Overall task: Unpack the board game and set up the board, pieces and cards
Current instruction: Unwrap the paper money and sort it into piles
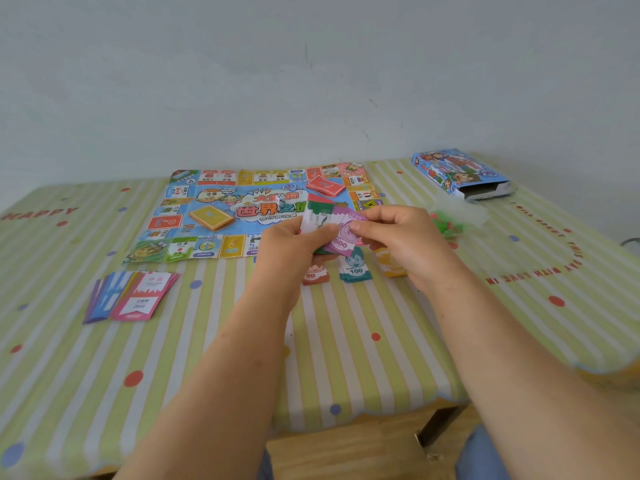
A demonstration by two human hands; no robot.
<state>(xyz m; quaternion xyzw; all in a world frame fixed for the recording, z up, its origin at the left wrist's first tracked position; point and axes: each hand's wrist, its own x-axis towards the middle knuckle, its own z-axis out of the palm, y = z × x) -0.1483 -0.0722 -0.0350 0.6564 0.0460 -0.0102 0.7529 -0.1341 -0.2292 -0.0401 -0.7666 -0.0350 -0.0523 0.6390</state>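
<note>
Bills (341, 242): a mixed fan, purple 500 on top, held over the near edge of the board (221, 206). Left grip (294, 244) clasps the fan; right grip (401, 233) pinches the 500. The board lies flat on the desk (346, 341). The hands partly hide the sorted piles (355, 270). The box (460, 174) lies far right. The green pieces (446, 225) are blurred.

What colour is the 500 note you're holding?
Purple. The 500 note, between left hand and right hand, clearest in head view.
</note>
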